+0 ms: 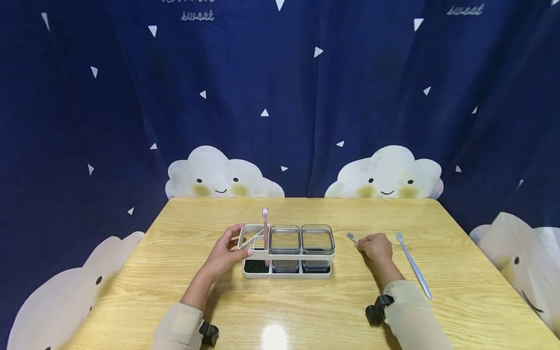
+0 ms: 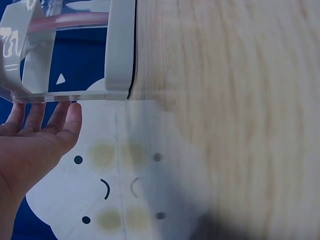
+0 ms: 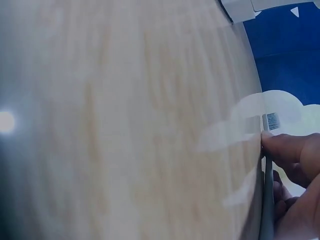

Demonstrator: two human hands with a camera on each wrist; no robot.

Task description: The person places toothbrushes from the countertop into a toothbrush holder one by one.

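Observation:
A white toothbrush holder (image 1: pixel 288 253) stands mid-table with two clear cups (image 1: pixel 302 240) in it. A pink toothbrush (image 1: pixel 265 228) stands upright in its left compartment. My left hand (image 1: pixel 242 240) grips the holder's left end, thumb on the front rail and fingers behind. In the left wrist view those fingers (image 2: pixel 60 112) touch the holder's edge (image 2: pixel 120 50). To the right of the holder, my right hand (image 1: pixel 363 244) lies on the table and pinches a grey toothbrush (image 1: pixel 351 236), whose head pokes out to the left. The right wrist view has the thumb (image 3: pixel 285 145) pressing on its handle (image 3: pixel 266 200).
A second, pale blue toothbrush (image 1: pixel 413 265) lies loose on the wooden table (image 1: pixel 306 311), just right of my right hand. A dark blue curtain with clouds hangs close behind and around the table.

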